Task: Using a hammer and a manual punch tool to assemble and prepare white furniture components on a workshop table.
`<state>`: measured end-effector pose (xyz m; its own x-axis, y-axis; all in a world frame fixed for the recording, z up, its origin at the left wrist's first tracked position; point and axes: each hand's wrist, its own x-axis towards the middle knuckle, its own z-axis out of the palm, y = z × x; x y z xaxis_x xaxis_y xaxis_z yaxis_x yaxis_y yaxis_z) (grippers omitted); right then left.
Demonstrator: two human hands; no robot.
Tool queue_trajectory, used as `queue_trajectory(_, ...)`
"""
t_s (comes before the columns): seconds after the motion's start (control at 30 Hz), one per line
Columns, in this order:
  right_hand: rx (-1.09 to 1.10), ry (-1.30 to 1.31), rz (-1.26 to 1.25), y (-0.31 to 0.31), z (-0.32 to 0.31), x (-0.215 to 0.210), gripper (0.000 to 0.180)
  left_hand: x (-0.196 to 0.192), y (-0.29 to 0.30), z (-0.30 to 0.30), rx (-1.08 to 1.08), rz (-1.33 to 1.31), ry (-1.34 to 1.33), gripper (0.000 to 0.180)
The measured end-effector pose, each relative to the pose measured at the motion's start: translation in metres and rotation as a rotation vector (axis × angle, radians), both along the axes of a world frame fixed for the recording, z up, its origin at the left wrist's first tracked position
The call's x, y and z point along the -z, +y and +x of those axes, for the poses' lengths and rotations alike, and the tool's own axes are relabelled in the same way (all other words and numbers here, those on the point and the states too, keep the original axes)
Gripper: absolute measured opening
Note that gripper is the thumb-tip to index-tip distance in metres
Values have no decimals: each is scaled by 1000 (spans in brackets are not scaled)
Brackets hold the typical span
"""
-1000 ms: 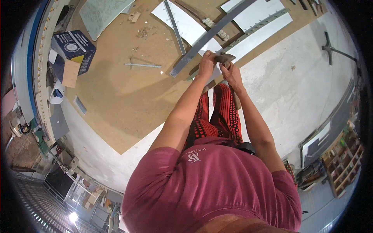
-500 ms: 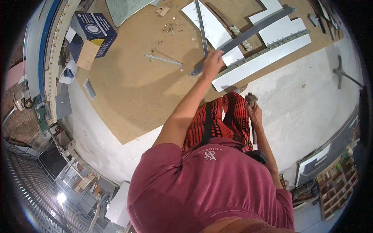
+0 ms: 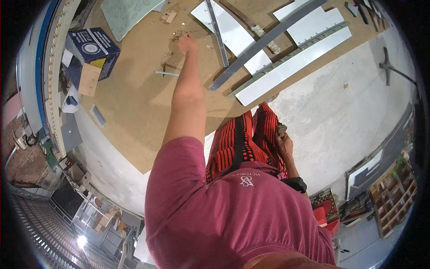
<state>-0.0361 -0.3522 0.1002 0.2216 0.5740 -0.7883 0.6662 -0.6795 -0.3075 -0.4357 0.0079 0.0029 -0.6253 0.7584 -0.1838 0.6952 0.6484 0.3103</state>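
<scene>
The right hand [image 3: 283, 142] hangs low beside the red striped trousers [image 3: 244, 143], at about four o'clock from the picture's middle. It is closed around a small grey tool [image 3: 281, 129]; only the top of the tool shows above the fist, so I cannot tell its kind. The left hand [image 3: 188, 44] is stretched far out toward eleven o'clock, over small scraps [image 3: 177, 35] on the brown board [image 3: 130, 98]. Its fingers are hidden behind the knuckles, so I cannot tell how open it is or if it holds anything. Just beyond, a grey metal bar [image 3: 264, 42] lies with its long axis from seven to one o'clock, across white panels [image 3: 291, 67].
</scene>
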Motion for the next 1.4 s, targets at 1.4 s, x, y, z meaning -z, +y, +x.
queue_trajectory(1.4, 55, 62, 47, -25, 16, 20, 49, -20, -176, 173, 424, 318, -631, 15)
